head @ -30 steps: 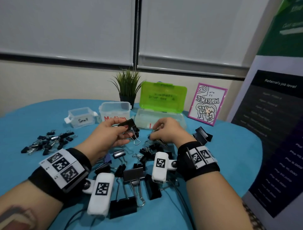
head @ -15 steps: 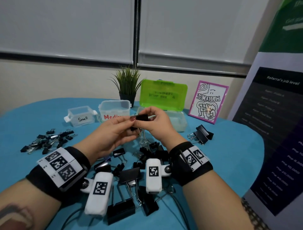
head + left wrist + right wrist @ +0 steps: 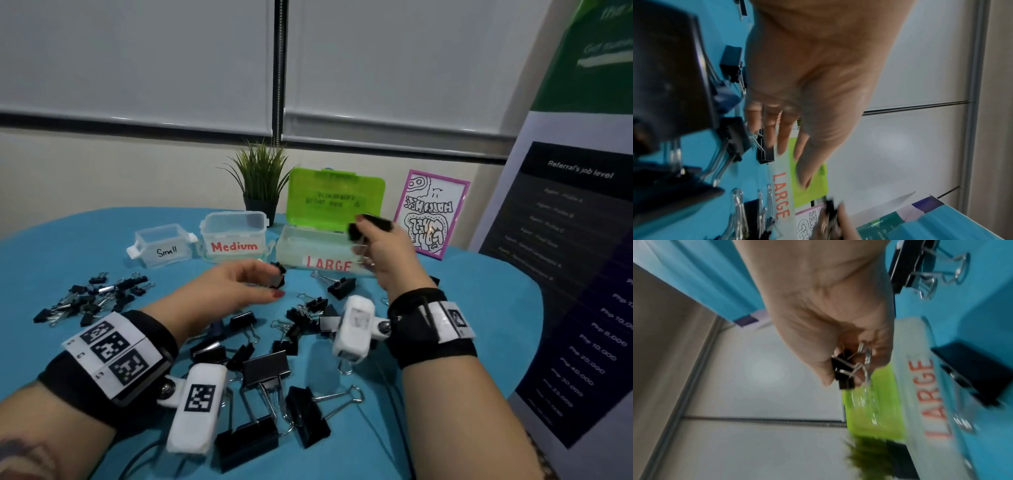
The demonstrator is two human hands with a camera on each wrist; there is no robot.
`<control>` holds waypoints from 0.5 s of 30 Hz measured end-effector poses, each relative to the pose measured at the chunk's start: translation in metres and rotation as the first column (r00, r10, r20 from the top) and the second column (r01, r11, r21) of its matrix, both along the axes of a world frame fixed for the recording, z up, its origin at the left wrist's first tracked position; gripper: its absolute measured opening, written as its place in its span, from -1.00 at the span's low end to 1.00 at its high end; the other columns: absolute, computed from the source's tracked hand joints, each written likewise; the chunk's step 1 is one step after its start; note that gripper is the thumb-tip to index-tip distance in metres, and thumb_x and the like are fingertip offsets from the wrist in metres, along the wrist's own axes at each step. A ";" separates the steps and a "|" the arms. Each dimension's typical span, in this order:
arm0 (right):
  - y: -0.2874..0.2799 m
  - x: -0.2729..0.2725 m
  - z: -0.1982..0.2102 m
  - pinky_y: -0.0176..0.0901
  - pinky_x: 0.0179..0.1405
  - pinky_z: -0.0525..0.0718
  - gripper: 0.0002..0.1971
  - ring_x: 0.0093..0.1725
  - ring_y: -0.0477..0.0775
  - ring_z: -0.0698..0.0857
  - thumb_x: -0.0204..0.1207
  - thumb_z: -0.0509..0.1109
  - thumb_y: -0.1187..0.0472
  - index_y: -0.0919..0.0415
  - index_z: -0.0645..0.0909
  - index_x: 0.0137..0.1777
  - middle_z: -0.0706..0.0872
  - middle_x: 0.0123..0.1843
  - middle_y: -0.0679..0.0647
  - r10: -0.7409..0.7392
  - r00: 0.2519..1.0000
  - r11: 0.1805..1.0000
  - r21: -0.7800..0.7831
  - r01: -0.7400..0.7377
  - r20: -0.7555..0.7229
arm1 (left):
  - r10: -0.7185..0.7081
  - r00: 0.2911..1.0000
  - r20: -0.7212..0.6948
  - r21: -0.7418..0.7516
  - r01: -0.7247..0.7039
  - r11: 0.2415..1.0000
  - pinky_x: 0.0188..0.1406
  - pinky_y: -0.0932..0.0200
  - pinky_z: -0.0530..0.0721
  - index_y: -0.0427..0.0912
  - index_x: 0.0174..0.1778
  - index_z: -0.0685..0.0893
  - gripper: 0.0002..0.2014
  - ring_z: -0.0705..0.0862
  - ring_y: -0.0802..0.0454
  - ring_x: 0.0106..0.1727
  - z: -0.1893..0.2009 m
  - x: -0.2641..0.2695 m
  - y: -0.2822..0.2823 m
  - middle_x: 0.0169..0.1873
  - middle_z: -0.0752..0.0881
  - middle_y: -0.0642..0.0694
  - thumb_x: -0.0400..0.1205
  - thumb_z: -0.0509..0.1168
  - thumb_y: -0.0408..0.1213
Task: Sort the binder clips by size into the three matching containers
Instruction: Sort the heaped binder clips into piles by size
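At the far left of the head view the heap of small clips (image 3: 92, 298) lay where it had been a second before, and the Small container (image 3: 161, 245) and Medium container (image 3: 234, 236) above it showed nothing inside that could be made out. Your left hand (image 3: 236, 286), which half a second earlier had met the right one at mid-frame around a single clip, had dropped low over the blue tablecloth (image 3: 479, 308), fingers relaxed and holding nothing, close to a clip (image 3: 278, 274) in front of the boxes. Below it the mixed pile of clips (image 3: 274, 370) was unsorted. Right of centre, your right hand (image 3: 383, 253) had carried the binder clip (image 3: 368, 224) up to the LARGE container (image 3: 308, 245) with its green lid (image 3: 337, 198) raised; the right wrist view showed the fingers pinching its black body and wire handles. So the handover was done, and the clip seemed ready to drop, probably with most of the sorting ahead.
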State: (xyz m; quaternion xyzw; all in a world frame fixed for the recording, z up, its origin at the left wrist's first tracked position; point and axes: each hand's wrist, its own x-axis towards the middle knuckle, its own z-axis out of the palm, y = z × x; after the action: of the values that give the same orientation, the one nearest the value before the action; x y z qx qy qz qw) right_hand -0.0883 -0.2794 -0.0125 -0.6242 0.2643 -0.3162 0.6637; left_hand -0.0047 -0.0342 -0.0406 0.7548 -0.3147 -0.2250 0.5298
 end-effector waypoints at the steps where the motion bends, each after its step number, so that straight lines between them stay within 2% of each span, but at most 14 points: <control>1: -0.013 -0.002 -0.002 -0.06 -0.32 0.71 -0.51 -0.23 0.15 0.72 0.45 0.59 0.02 0.22 0.55 0.27 0.80 0.06 0.23 -0.140 0.989 0.990 -0.032 0.138 -0.046 | -0.068 0.998 0.012 0.059 0.067 0.996 0.09 0.24 0.66 0.02 0.21 0.76 -0.52 0.78 0.04 0.16 0.000 0.000 0.003 0.11 0.82 -0.01 0.35 0.62 -0.17; 3: -0.034 -0.008 -0.006 0.01 -0.11 0.71 -0.50 -0.10 0.19 0.65 0.48 0.51 0.10 0.25 0.44 0.34 0.69 0.11 0.19 -0.364 0.923 0.931 -0.090 0.354 -0.127 | -0.206 0.978 -0.012 0.122 0.206 0.971 0.27 0.15 0.69 -0.02 0.21 0.77 -0.43 0.78 0.01 0.15 0.001 -0.002 0.007 0.12 0.81 -0.11 0.25 0.68 -0.16; 4: -0.041 -0.012 -0.007 0.01 -0.02 0.66 -0.55 -0.03 0.21 0.61 0.57 0.41 0.18 0.27 0.37 0.39 0.61 0.15 0.18 -0.421 0.893 0.907 -0.079 0.414 -0.157 | -0.247 0.969 -0.016 0.143 0.247 0.958 0.28 0.16 0.70 -0.03 0.20 0.77 -0.42 0.77 0.02 0.14 0.003 -0.003 0.008 0.11 0.80 -0.13 0.23 0.68 -0.18; 6: -0.055 -0.015 -0.011 0.01 0.19 0.55 -0.55 0.18 0.29 0.58 0.67 0.22 0.26 0.30 0.25 0.52 0.53 0.33 0.26 -0.475 0.845 0.876 -0.039 0.481 -0.245 | -0.284 0.958 0.042 0.209 0.270 0.940 0.19 0.32 0.70 -0.03 0.19 0.77 -0.46 0.76 0.05 0.12 0.006 -0.007 0.008 0.10 0.80 -0.11 0.26 0.67 -0.24; 8: -0.062 -0.014 -0.014 0.08 0.39 0.49 -0.44 0.44 0.36 0.51 0.66 0.21 0.33 0.33 0.14 0.62 0.41 0.57 0.31 -0.537 0.776 0.839 -0.116 0.531 -0.331 | -0.241 0.962 0.133 0.236 0.205 0.950 0.09 0.43 0.67 -0.01 0.15 0.78 -0.54 0.75 0.08 0.14 0.008 -0.008 0.008 0.09 0.80 -0.04 0.32 0.66 -0.26; 9: -0.064 -0.013 -0.015 0.13 0.44 0.47 -0.40 0.51 0.36 0.46 0.65 0.24 0.35 0.32 0.12 0.65 0.35 0.62 0.32 -0.550 0.755 0.833 -0.169 0.526 -0.357 | -0.185 0.967 0.173 0.224 0.144 0.964 0.06 0.45 0.65 0.00 0.11 0.79 -0.57 0.75 0.07 0.15 0.008 -0.006 0.008 0.08 0.80 -0.01 0.33 0.67 -0.24; 12: -0.058 -0.016 -0.012 0.18 0.52 0.40 -0.36 0.58 0.35 0.32 0.61 0.30 0.33 0.28 0.15 0.65 0.24 0.65 0.32 -0.558 0.696 0.829 -0.254 0.499 -0.453 | 0.026 0.952 0.305 0.190 -0.087 0.978 0.16 0.30 0.52 0.13 0.06 0.77 -0.65 0.66 0.15 0.25 0.008 0.002 0.010 0.16 0.72 0.11 0.38 0.65 -0.15; 15: -0.046 -0.018 -0.010 0.19 0.52 0.29 -0.40 0.56 0.34 0.24 0.56 0.29 0.31 0.25 0.23 0.59 0.21 0.62 0.31 -0.607 0.633 0.793 -0.408 0.452 -0.481 | 0.108 0.929 0.353 0.225 -0.197 0.954 0.26 0.16 0.45 0.19 0.11 0.72 -0.63 0.57 0.08 0.31 0.008 0.008 0.013 0.31 0.62 0.08 0.44 0.62 -0.18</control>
State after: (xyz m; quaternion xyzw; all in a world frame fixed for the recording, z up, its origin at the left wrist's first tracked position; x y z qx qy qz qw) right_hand -0.1059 -0.3257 -0.0226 -0.6616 0.5874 -0.3189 0.3400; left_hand 0.0028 -0.0207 -0.0325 0.8665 -0.3088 -0.0892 0.3819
